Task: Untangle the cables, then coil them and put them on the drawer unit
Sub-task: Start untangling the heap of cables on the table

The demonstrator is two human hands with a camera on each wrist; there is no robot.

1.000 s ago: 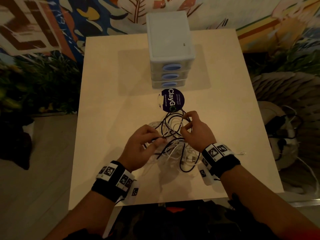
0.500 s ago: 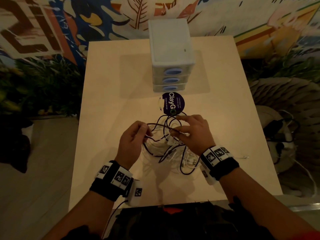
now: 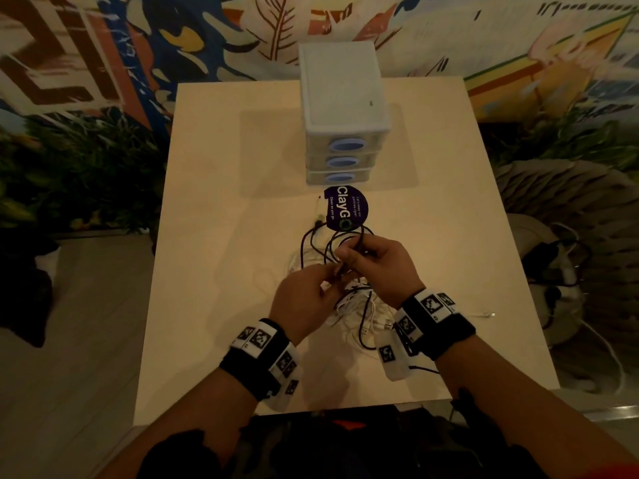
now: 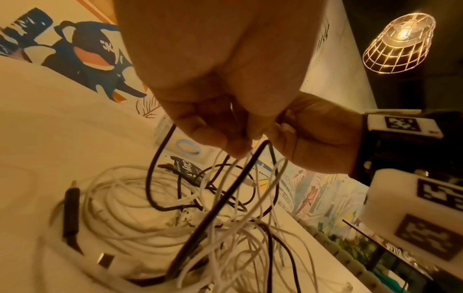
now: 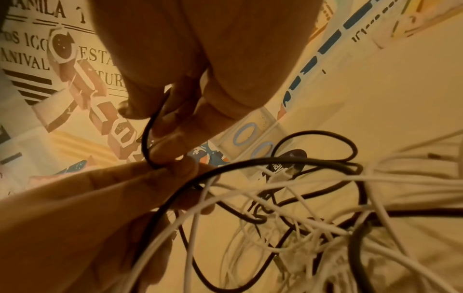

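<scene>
L hand (image 3: pixel 304 299): fingers curled, pinching black cable (image 3: pixel 313 243) at frame centre, touching R fingertips.
R hand (image 3: pixel 378 267): curled, pinching loop of same black cable, just right of L.
Cables: black + white cables (image 3: pixel 356 316) tangled on table (image 3: pixel 221 271), under/between hands.
Drawer unit (image 3: pixel 342 98): top centre, apart from tangle.
Sticker (image 3: pixel 345 207): purple disc between unit & cables.
</scene>
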